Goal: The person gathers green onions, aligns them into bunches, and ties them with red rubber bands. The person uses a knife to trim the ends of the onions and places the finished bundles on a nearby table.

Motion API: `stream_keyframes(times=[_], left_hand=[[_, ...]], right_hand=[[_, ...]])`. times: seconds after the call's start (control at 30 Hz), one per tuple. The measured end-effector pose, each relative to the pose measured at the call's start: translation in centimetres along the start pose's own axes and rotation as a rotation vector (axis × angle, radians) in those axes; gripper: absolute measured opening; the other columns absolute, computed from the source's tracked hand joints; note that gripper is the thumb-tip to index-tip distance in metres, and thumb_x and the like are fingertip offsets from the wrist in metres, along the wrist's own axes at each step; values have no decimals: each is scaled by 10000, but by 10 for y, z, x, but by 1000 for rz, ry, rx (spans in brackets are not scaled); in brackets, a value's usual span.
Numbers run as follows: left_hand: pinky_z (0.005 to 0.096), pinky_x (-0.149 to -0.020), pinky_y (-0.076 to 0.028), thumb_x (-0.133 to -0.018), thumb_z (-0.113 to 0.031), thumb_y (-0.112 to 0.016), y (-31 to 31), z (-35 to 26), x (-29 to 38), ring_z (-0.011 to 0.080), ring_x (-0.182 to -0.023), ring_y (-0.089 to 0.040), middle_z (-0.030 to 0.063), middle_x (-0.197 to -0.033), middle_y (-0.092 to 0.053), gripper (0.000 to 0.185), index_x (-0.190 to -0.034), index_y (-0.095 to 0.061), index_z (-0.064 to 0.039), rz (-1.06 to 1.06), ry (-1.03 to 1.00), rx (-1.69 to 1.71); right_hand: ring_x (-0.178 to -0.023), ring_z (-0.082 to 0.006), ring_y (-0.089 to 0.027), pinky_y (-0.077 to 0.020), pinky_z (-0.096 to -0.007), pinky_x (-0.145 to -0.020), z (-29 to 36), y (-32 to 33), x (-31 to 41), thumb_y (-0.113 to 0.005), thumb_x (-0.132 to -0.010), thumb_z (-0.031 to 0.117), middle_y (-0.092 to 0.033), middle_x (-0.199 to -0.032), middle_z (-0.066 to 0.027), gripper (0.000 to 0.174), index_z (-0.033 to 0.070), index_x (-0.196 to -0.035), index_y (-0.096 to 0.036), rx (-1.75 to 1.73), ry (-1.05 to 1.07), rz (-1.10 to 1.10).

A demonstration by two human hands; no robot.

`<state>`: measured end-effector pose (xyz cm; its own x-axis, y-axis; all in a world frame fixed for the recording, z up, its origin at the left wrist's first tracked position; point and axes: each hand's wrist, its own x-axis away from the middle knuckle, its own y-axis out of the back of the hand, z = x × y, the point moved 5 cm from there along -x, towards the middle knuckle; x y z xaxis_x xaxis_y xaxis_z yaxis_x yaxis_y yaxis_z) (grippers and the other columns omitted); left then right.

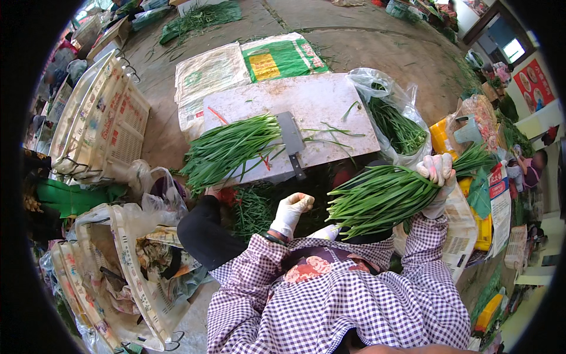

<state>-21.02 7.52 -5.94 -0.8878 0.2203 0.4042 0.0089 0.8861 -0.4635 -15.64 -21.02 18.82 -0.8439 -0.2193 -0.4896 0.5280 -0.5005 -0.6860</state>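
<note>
My right hand (pixel 435 170), in a pale stained glove, grips a thick bunch of garlic chives (pixel 384 197) around its middle. The long green leaves spread leftward over my lap, and the other end sticks out beyond the hand. My left hand (pixel 292 212), in a white glove, is curled with its fingertips together above my lap; nothing shows in it. In front of me, a second bunch of chives (pixel 236 146) lies on a pale board (pixel 309 97). Beside its cut ends rests a cleaver (pixel 290 132), its black handle over the near edge. Red ties (pixel 217 115) lie by that bunch.
A clear plastic bag (pixel 393 128) of greens stands right of the board. Woven sacks (pixel 212 73) lie beyond it. Plastic crates (pixel 106 115) stand at left, with another crate (pixel 128 265) nearer. More greens (pixel 254 212) lie below the board. People sit farther off at right.
</note>
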Motion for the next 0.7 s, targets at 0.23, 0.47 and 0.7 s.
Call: stream_keyframes(times=[0.23,0.47,0.7], left_hand=[[273,-956,-459,-823,-69,-754,-23,-60,-4,146,-1091,-577,64,-1251,-572,375,-1188,-669,-60,70,-480,-461],[436,-1039,-389,-743,-175,-797,-67,-89,-5,321,-1161,-524,111,-1288,-578,599,-1305,-592,-147,254,-825,-960],[349,-903,-483,-864,-161,-694,-47,-74,0,263,-1018,-606,87,-1059,-659,281,-1129,-650,-77,283,-692,-835]], right_hand=[[-646,-118,-490,-400,-298,-697,-27,-16,-2,-657,-933,250,-532,-616,37,210,120,-805,-554,40,-110,163],[-647,-142,-539,-441,-327,-696,-69,-25,-3,-679,-921,281,-561,-594,30,184,112,-877,-622,-63,-258,277],[-648,-145,-534,-444,-334,-705,-79,-24,0,-703,-904,258,-581,-630,23,152,119,-912,-640,-60,-299,257]])
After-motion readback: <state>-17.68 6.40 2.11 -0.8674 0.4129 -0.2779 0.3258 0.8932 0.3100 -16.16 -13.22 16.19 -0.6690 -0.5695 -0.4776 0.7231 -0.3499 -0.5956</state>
